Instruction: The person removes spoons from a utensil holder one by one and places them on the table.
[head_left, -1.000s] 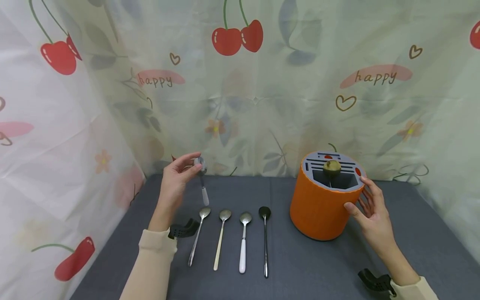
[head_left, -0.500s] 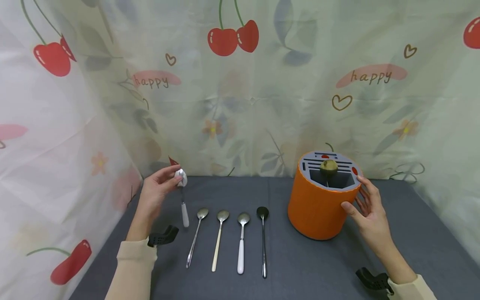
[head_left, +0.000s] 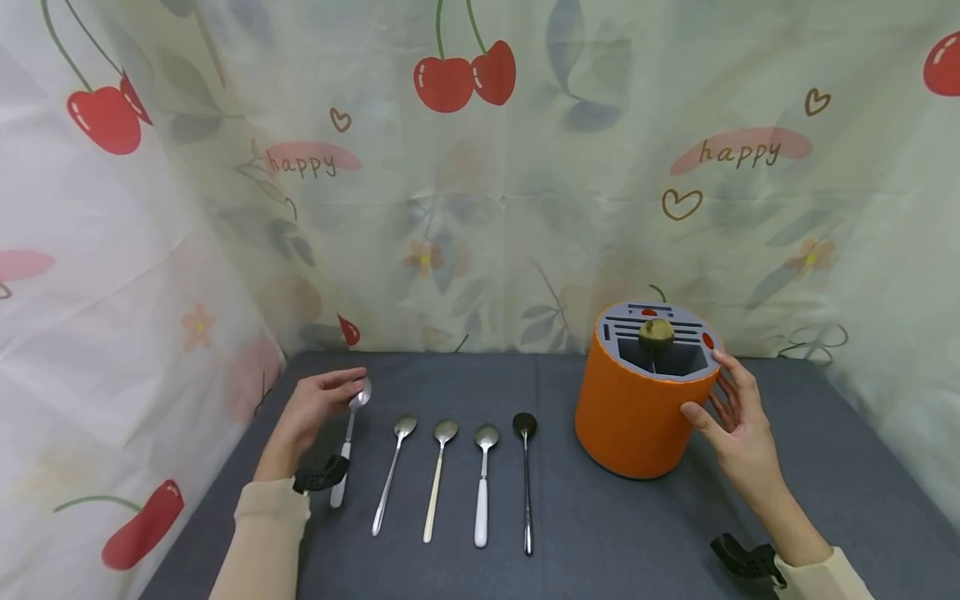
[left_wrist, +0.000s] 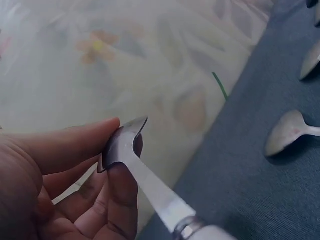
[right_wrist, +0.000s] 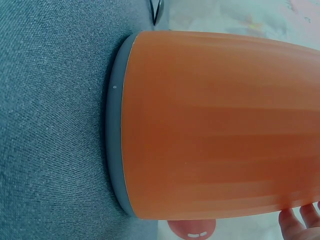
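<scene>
Four spoons (head_left: 437, 479) already lie in a row on the bench (head_left: 600, 533). My left hand (head_left: 311, 410) pinches a fifth spoon (head_left: 347, 446) by its bowl, handle touching down beside them. My right hand (head_left: 738, 433) rests spread against the orange holder (head_left: 637, 417), where one utensil (head_left: 656, 335) stands.

Left hand (head_left: 309, 411) lowered white-handled spoon (head_left: 347, 442) from mid-air to cloth (bowl pinched), leftmost in row.

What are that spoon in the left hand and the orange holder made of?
Spoon: bowl and neck look like polished steel, since they gleam; the white handle could be ceramic or plastic. Holder: probably matte plastic, with an evenly coloured, faintly ribbed wall and a grey top.
</scene>
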